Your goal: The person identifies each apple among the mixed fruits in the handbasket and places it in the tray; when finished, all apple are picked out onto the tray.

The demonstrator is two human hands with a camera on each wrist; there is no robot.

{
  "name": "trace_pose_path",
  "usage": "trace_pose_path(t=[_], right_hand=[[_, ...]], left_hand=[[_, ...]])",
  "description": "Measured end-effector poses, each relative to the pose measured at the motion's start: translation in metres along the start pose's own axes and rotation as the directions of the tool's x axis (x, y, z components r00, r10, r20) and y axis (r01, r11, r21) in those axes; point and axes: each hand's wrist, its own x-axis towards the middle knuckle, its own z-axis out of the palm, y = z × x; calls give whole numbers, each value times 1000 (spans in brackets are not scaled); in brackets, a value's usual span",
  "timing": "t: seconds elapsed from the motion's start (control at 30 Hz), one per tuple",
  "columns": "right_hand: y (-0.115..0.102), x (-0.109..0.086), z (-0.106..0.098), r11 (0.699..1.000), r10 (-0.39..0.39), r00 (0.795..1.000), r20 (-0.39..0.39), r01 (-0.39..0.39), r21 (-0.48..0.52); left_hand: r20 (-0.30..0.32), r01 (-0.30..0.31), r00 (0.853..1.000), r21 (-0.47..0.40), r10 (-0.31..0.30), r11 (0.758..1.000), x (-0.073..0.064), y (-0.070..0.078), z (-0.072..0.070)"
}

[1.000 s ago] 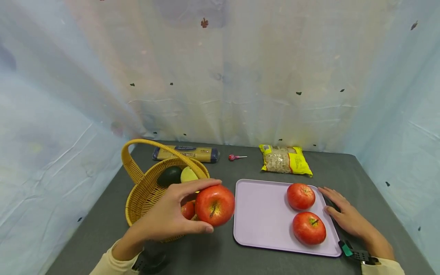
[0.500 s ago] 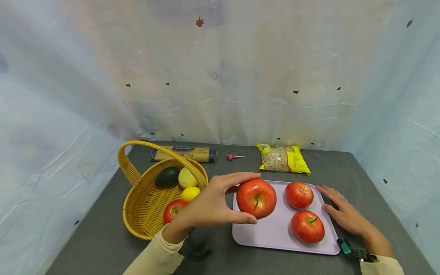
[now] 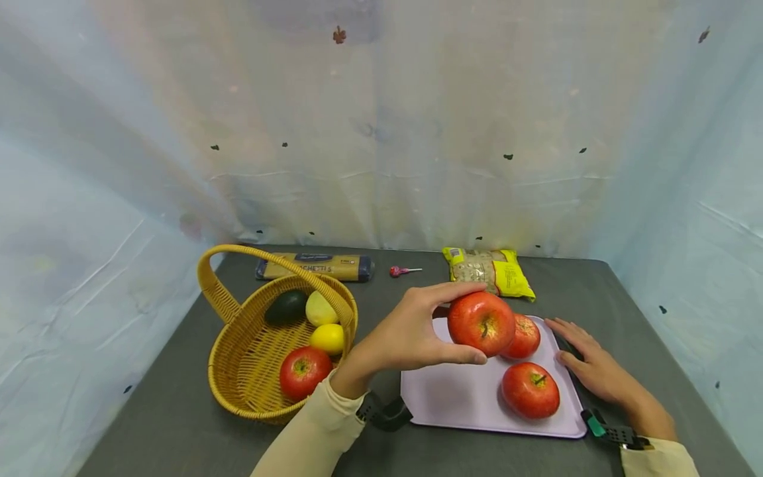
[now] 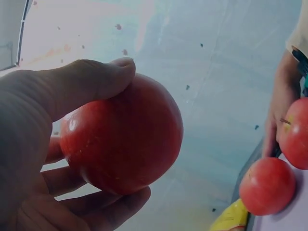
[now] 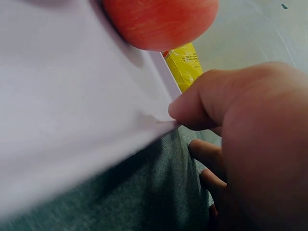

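A red apple point(image 3: 481, 324) is gripped between the thumb and fingers of my left hand point(image 3: 408, 333), raised over the lilac tray point(image 3: 438, 404). In the left wrist view the thumb lies across one side of this apple point(image 4: 127, 139) and fingers curl round the other. Two more red apples sit on the tray's right part: a rear one point(image 3: 526, 336), partly hidden by the held apple, and a front one point(image 3: 530, 389). My right hand point(image 3: 602, 371) rests at the tray's right edge. Its thumb touches the rim in the right wrist view, with the fingers extended over the table.
Left of the tray stands a yellow wicker basket point(image 3: 222, 368) holding an apple point(image 3: 304, 372), a lemon point(image 3: 328, 338), a pale green round fruit point(image 3: 320, 309) and a dark avocado point(image 3: 286, 308). Behind are a spaghetti pack point(image 3: 334, 267), a lollipop point(image 3: 396, 271) and a yellow bag point(image 3: 512, 275).
My left hand has carried the apple rightward from beside the basket to over the tray, slightly farther back. The basket's fruit has come into view. My right hand stays at the tray edge.
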Motion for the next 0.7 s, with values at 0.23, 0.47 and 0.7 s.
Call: trace_pose_path(t=[0.23,0.47,0.7], right_hand=[[-1,2,-1,1000,-8,1000,1,8,-2],[-3,1,-1,1000,11,1000,8,-11,-29],[-2,2,-1,1000,7,1000,6,-6,-28]], left_hand=[[-23,79,997,63,-78,995,4,-19,11],[-31,214,977,68,-212,975,8,-46,31],[-50,326,945,96,-322,941,8,-76,50]])
